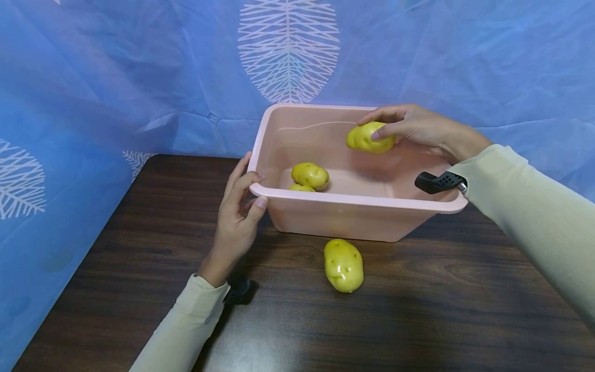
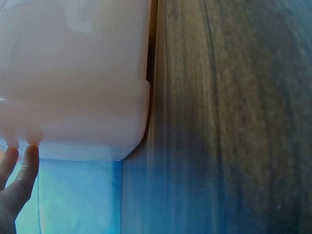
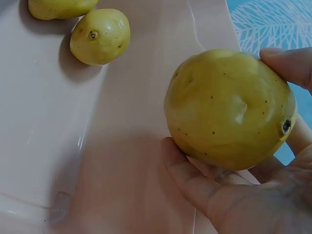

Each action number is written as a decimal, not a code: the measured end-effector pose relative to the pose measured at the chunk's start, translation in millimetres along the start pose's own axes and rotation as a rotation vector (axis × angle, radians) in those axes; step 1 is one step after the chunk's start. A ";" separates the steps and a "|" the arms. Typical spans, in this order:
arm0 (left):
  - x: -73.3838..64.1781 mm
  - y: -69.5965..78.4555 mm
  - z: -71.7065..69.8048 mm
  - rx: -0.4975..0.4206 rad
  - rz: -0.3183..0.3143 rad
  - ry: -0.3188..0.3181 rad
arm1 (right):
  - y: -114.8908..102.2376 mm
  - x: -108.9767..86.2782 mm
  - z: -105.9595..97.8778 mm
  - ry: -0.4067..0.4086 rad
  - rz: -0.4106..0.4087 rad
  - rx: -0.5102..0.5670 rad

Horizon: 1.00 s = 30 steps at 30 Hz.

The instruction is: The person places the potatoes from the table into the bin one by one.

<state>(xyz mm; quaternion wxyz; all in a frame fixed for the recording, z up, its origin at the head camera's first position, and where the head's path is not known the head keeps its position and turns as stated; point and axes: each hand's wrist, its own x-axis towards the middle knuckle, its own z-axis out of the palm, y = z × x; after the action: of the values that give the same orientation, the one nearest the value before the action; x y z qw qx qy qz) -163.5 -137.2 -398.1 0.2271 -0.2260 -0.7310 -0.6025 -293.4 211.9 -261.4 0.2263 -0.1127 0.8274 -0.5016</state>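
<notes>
My right hand [image 1: 423, 128] holds a yellow potato [image 1: 364, 138] above the inside of a pink plastic bin [image 1: 353, 200], near its back wall. In the right wrist view the thumb and fingers are spread round this potato [image 3: 229, 109]. My left hand [image 1: 232, 222] grips the bin's left corner at the rim, thumb on the front side. Inside the bin, at its left end, lies a potato [image 1: 310, 175] beside a second potato [image 1: 302, 188], which the front rim partly hides. Another potato [image 1: 344, 266] rests on the table before the bin.
The bin stands on a dark wooden table [image 1: 153, 248]. Behind and to the left hangs a blue cloth [image 1: 418, 51] with white leaf patterns. A black strap [image 1: 437, 182] is on my right wrist.
</notes>
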 end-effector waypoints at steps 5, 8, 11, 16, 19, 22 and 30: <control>0.7 0.7 -0.2 0.003 -0.005 0.002 | -0.1 0.1 0.1 0.004 0.005 0.010; 0.8 1.0 -0.3 0.009 -0.008 0.001 | 1.2 1.0 -0.5 0.021 0.009 -0.030; 0.9 1.6 -0.4 0.017 -0.007 -0.001 | 2.9 2.1 -1.5 0.052 0.021 -0.047; 1.0 1.0 -0.6 0.008 0.003 -0.003 | 4.3 2.9 -1.7 0.090 0.037 0.009; 1.1 0.5 -0.7 -0.009 0.005 -0.003 | 4.2 2.4 -1.4 0.090 0.032 0.015; 1.1 0.6 -0.6 -0.014 0.002 -0.004 | 3.5 1.2 -1.2 0.084 0.029 0.015; 0.2 1.7 -0.4 -0.014 -0.005 -0.004 | -0.7 -0.3 0.2 0.085 -0.008 -0.025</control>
<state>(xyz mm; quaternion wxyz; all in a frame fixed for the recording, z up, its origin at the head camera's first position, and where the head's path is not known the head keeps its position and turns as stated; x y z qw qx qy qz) -162.6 -137.3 -396.6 0.2225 -0.2268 -0.7278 -0.6077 -293.1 211.6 -260.7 0.1875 -0.0972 0.8419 -0.4966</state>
